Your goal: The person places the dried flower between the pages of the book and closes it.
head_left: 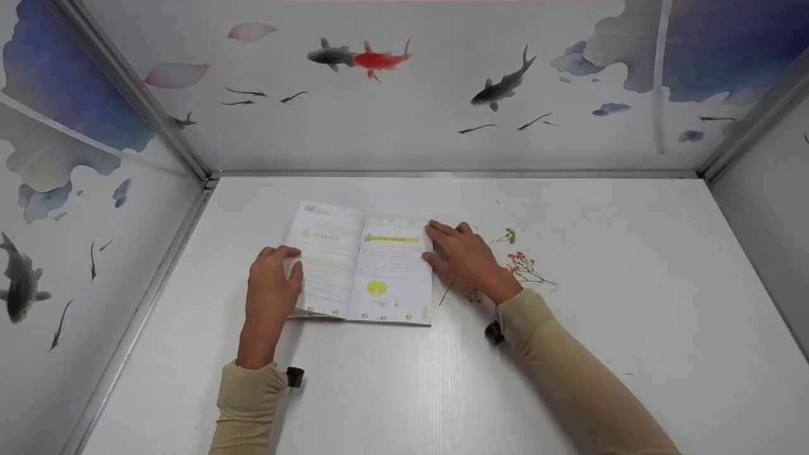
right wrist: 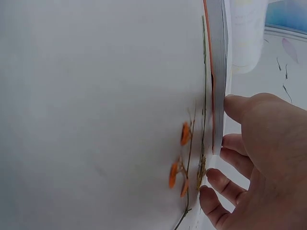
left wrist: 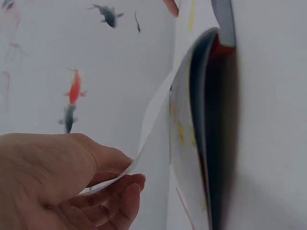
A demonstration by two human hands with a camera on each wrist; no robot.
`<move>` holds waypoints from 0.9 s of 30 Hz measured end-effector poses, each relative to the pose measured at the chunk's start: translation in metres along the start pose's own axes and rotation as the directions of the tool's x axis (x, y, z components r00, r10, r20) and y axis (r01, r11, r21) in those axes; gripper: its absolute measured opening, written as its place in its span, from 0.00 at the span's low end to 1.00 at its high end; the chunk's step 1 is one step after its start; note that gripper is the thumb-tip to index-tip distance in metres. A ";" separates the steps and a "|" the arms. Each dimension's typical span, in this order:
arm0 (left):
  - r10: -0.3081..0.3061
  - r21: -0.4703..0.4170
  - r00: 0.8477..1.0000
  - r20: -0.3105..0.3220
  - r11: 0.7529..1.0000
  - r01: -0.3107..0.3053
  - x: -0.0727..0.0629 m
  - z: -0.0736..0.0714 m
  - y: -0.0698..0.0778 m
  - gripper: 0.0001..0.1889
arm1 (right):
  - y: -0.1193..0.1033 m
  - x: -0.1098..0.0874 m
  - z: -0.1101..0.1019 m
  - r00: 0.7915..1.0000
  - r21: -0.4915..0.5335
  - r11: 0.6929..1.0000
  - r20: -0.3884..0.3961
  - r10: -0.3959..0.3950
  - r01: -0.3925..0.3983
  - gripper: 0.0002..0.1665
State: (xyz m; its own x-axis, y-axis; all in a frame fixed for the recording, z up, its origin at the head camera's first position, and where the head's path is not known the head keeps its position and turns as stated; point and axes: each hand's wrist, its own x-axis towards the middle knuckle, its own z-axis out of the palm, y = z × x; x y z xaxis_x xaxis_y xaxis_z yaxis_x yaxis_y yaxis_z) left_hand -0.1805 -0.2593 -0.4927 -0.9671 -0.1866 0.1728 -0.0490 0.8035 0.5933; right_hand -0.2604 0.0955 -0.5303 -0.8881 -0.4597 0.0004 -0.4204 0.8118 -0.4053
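An open book lies on the white table, its printed pages facing up. At its left side my left hand pinches a page; in the left wrist view the raised, curved page runs between the thumb and fingers of the left hand. Along the opposite edge, my right hand touches the right-hand page with its fingertips. Seen from the right wrist, the thumb of the right hand rests against the thick page block, and the fingers are only slightly bent.
Right of the book lie dried flower sprigs: a yellow-green one, an orange one and a dark one partly under the right arm. Panels with painted fish wall the table at the back and sides.
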 end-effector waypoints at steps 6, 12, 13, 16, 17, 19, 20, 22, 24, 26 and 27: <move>-0.113 0.046 0.988 0.107 0.993 0.109 0.003 0.012 -0.020 0.15 | -0.001 0.000 -0.001 1.000 -0.004 1.000 0.005 0.005 -0.004 0.39; -0.149 0.119 0.979 0.141 0.984 0.132 0.002 0.020 -0.022 0.16 | -0.002 0.001 -0.001 1.000 -0.008 1.000 -0.005 -0.002 0.002 0.39; -0.141 0.142 0.981 0.132 0.982 0.122 0.001 0.021 -0.020 0.16 | -0.003 0.000 -0.001 1.000 -0.008 1.000 -0.006 -0.001 0.001 0.39; -0.076 0.204 0.994 0.084 0.977 0.057 0.000 0.025 -0.017 0.18 | -0.002 0.001 -0.001 1.000 -0.007 1.000 0.001 0.004 -0.004 0.39; -0.038 0.210 0.998 0.059 0.977 0.025 0.000 0.027 -0.016 0.18 | -0.002 0.001 -0.001 1.000 -0.007 1.000 0.000 0.002 -0.002 0.39; 0.053 0.225 0.999 0.014 0.973 -0.054 -0.001 0.031 -0.013 0.19 | -0.001 0.001 0.000 1.000 -0.008 1.000 0.002 0.001 -0.001 0.39; 0.108 0.226 0.994 -0.003 0.969 -0.105 -0.001 0.034 -0.010 0.20 | -0.001 0.001 0.000 1.000 -0.008 1.000 0.003 0.001 -0.001 0.39; 0.220 0.212 0.975 -0.025 0.954 -0.210 -0.002 0.039 -0.004 0.19 | -0.001 0.001 0.001 1.000 -0.012 1.000 0.000 -0.003 0.003 0.39; 0.317 0.201 0.948 -0.009 0.930 -0.309 -0.003 0.045 0.003 0.18 | 0.000 0.001 0.001 1.000 -0.015 1.000 -0.004 -0.003 0.003 0.39; 0.379 0.186 0.925 0.034 0.907 -0.379 -0.004 0.051 0.010 0.17 | 0.000 0.001 0.002 1.000 -0.015 1.000 -0.006 -0.003 0.003 0.39; 0.388 0.173 0.919 0.063 0.903 -0.393 -0.005 0.054 0.013 0.17 | 0.000 0.001 0.002 1.000 -0.015 1.000 -0.006 -0.003 0.002 0.39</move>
State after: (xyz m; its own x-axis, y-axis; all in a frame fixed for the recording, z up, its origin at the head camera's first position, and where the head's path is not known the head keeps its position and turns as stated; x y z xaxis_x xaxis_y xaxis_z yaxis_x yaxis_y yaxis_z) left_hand -0.1895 -0.2175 -0.5282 -0.9239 0.1764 0.3396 0.2931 0.8968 0.3316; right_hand -0.2607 0.0943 -0.5322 -0.8880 -0.4597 0.0065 -0.4254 0.8161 -0.3913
